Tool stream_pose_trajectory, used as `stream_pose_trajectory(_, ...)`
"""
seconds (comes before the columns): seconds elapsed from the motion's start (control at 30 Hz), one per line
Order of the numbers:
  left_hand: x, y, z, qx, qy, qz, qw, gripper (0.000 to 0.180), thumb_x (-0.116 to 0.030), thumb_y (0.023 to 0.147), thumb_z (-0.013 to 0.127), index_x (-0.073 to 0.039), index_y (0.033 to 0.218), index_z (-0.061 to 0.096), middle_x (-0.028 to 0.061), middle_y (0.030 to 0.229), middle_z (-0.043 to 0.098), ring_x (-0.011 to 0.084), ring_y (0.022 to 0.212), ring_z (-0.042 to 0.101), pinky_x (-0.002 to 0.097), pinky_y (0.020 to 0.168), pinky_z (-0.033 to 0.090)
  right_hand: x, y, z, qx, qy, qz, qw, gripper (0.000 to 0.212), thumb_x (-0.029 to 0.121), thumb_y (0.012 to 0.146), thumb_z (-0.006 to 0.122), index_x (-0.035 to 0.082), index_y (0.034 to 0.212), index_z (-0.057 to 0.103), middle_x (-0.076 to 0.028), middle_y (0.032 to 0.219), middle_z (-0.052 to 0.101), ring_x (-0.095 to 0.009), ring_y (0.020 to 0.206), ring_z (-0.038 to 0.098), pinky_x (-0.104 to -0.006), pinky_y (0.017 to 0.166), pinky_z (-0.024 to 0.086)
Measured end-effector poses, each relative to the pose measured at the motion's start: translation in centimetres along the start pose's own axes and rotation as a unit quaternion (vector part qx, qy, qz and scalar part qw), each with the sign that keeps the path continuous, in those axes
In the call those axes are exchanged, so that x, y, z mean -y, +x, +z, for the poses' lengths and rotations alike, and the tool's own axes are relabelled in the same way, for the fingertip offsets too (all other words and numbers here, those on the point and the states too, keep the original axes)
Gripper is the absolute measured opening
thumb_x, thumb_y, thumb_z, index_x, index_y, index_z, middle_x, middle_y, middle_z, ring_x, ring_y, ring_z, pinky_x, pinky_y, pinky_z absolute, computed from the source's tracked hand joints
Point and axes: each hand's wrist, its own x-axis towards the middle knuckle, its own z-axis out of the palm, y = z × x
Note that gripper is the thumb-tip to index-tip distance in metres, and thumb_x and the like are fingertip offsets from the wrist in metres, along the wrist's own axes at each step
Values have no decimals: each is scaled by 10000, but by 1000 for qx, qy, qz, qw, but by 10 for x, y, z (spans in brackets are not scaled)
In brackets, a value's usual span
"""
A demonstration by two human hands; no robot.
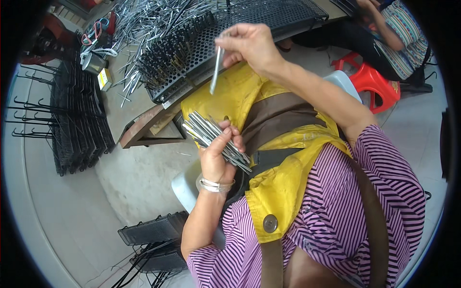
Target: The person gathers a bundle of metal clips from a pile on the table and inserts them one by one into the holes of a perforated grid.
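Note:
My left hand is closed round a bundle of thin silvery metal rods, held over my lap against a yellow apron. Higher up, my right hand pinches a single metal rod between thumb and fingers; it hangs down, slightly blurred. Just beyond this hand is a black perforated rack on the table. Many dark-tipped rods stand upright in the rack's holes on its left part, while the holes nearer my right hand show bare.
Loose rods lie heaped on the table, near scissors, a metal cup and a small yellow-white box. Stacked black racks with hooks stand at left, more racks below. Another person sits near a red stool.

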Motion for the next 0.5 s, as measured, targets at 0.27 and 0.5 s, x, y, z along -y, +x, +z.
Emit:
stream_pose_trajectory(0.27, 8, -3, 7, 100, 77, -32, 992, 164, -50, 801, 583, 5, 956, 576, 167, 954, 581, 249, 776, 585, 364, 679, 520, -25, 70, 6, -34, -61, -159, 985, 112, 45, 771, 666, -49, 819, 628, -102, 683, 645, -124, 562, 629, -217, 460, 530)
stream_pose_trajectory(0.5, 7, -6, 11, 108, 96, -53, 988, 145, -84, 822, 584, 6, 935, 589, 168, 956, 587, 260, 791, 602, 371, 694, 528, -45, 90, 14, -57, -102, -203, 972, 99, 67, 752, 680, -21, 785, 648, -69, 639, 641, -87, 519, 598, -207, 440, 497)
